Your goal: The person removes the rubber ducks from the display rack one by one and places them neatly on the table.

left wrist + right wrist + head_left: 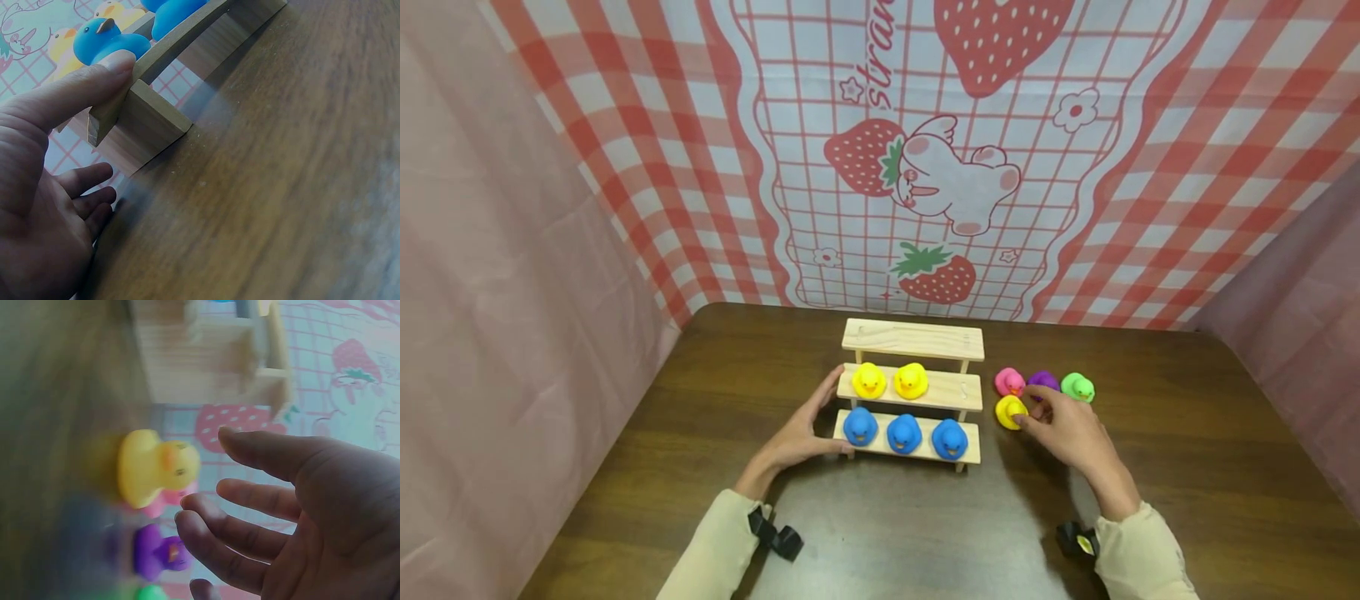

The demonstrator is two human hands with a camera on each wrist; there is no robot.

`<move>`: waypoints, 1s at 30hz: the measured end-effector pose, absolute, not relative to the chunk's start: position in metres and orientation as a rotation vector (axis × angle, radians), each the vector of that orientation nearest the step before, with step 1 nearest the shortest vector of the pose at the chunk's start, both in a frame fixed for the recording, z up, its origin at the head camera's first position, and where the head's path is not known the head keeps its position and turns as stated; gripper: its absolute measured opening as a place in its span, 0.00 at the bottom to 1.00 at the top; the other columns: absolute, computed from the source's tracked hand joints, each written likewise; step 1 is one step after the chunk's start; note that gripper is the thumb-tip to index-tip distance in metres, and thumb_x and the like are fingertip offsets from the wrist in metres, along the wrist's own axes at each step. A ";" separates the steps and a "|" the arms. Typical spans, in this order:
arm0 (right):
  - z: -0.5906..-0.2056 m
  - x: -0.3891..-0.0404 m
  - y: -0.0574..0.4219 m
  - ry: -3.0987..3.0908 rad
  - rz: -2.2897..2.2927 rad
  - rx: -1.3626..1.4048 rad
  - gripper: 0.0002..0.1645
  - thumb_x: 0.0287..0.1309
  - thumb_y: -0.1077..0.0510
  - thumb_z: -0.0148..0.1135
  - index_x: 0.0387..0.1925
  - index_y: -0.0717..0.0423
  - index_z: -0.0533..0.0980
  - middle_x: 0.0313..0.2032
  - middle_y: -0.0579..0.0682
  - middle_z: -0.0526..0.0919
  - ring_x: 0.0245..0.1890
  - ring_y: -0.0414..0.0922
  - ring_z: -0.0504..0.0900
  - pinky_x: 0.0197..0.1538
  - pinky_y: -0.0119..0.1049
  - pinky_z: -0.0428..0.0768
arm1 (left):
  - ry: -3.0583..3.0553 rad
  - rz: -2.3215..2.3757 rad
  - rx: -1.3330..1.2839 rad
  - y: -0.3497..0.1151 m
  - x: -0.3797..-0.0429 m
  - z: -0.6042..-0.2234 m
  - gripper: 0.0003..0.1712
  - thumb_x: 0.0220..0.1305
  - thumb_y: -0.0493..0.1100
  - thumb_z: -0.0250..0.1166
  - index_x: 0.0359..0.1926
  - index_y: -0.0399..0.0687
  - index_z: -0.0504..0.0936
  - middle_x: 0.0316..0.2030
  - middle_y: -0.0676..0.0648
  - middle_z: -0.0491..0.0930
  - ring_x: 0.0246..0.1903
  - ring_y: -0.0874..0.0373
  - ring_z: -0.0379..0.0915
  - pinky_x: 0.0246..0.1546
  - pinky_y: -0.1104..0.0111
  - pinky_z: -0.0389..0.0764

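A three-tier wooden stand (913,340) holds three blue rubber ducks (904,433) on its lowest step and two yellow rubber ducks (911,381) on the middle one. My left hand (797,433) grips the stand's left end, the thumb (115,65) lying on the lowest step beside a blue duck (106,40). To the right of the stand, my right hand (1069,427) reaches over a loose yellow duck (140,469). Its thumb and fingers are spread around the duck, with a gap showing in the right wrist view.
Behind the loose yellow duck stand a pink duck (1009,381), a purple duck (1043,382) and a green duck (1078,387) on the brown table (880,533). A strawberry-print cloth (925,150) hangs at the table's back, with pink curtains (512,292) at the sides.
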State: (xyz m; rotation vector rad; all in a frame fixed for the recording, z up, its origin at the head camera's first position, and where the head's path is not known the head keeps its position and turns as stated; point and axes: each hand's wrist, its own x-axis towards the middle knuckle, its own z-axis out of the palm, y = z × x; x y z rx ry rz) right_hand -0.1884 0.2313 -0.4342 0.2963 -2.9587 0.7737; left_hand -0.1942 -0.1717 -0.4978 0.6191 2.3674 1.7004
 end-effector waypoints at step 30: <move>-0.384 -0.183 0.162 -2.779 0.936 0.393 0.26 0.57 0.54 0.72 0.55 0.61 0.79 0.31 0.51 0.86 0.31 0.43 0.81 0.32 0.32 0.76 | 2.382 1.687 0.605 -0.172 -0.194 -0.499 0.68 0.48 0.41 0.80 0.81 0.61 0.43 0.81 0.46 0.43 0.77 0.34 0.47 0.74 0.33 0.47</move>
